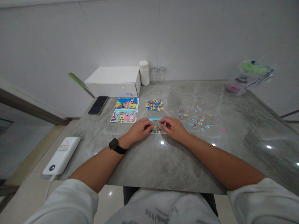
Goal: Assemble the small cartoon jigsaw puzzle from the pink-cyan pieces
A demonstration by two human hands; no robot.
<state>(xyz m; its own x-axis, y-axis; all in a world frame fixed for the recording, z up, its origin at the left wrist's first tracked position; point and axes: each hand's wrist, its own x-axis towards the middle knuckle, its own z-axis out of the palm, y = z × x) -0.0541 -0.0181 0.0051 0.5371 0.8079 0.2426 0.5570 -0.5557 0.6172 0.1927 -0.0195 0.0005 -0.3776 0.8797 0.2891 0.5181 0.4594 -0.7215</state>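
Note:
A small, partly assembled jigsaw puzzle (157,131) lies on the table between my hands, with a light blue strip along its far edge. My left hand (141,129) rests at the puzzle's left side, its fingers curled and the thumb against the index finger. From the right, my right hand (174,128) reaches over the puzzle with fingertips pinched together. Whatever either hand pinches is too small to make out. Loose jigsaw pieces (201,123) are scattered right of my right hand. Beyond the puzzle sits a heap of blue and yellow pieces (154,105).
Two cartoon picture cards (124,115) lie to the left, near a phone (98,105). A white box (114,77), a white bottle (144,73) and two clear glasses (157,75) stand by the wall. A power bank (62,155) is at the left edge, a plastic bag (249,77) far right.

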